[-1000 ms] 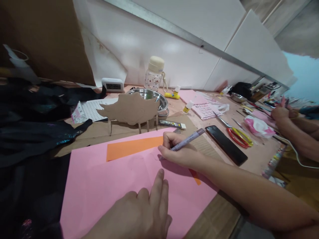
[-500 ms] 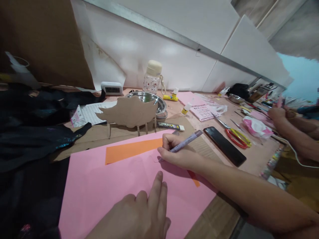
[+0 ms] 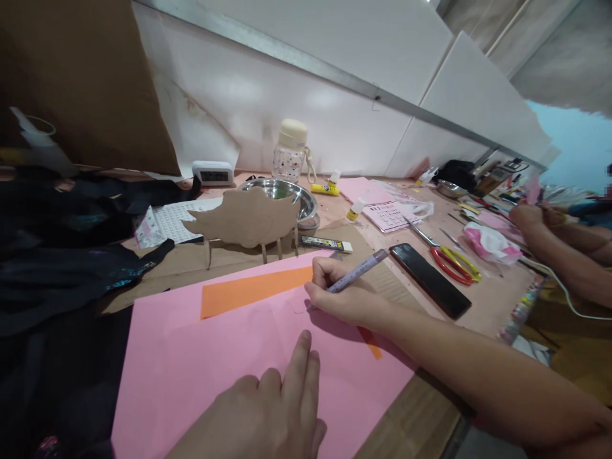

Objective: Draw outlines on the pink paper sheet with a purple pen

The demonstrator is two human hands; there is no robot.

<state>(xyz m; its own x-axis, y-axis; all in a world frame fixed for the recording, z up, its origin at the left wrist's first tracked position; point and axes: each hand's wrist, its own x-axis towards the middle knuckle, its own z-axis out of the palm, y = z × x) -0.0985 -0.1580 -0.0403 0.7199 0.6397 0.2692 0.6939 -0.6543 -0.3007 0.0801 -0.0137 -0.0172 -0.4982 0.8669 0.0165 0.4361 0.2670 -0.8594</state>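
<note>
A large pink sheet of paper [image 3: 182, 370] lies in front of me, with an orange piece of paper [image 3: 248, 294] showing at its upper part and another orange bit [image 3: 370, 344] past my right wrist. My right hand [image 3: 342, 290] is closed around a purple pen [image 3: 358, 271], its tip down at the pink paper beside a faint short curved line. Flat on the lower part of the sheet, my left hand [image 3: 272, 401] has its fingers stretched out and holds nothing.
Behind the paper stands a cardboard cutout [image 3: 243, 218] before a metal bowl [image 3: 308, 197]. A black phone [image 3: 430, 280] and scissors [image 3: 454, 261] lie to the right. Dark cloth [image 3: 62, 268] is at left. Another person's hand [image 3: 528, 217] works at far right.
My right hand has shifted very slightly to the right with the pen, and more of the thin curved line shows. My left hand stays in nearly the same place.
</note>
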